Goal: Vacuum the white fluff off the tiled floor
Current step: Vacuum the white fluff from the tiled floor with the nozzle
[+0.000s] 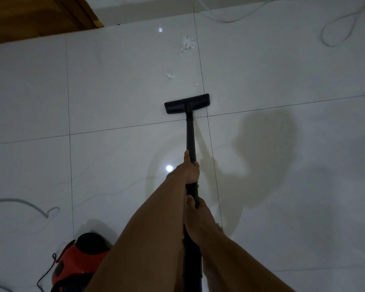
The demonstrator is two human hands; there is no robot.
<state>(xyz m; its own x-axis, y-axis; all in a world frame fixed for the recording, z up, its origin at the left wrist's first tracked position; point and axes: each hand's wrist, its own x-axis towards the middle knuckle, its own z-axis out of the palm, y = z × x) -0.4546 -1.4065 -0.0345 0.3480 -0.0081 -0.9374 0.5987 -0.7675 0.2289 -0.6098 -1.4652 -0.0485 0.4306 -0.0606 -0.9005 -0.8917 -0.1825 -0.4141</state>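
Both hands, left hand and right hand, grip the black wand; ragged white fluff lies scattered beyond its flat nozzle.

Large glossy pale floor tiles with thin dark grout lines are filling the view. A brown wooden panel is sitting at 11 o'clock. Two ceiling-light reflections are glinting at centre and toward 12 o'clock. A pale cable is looping at 1 o'clock; a soft shadow is lying at 3 o'clock.
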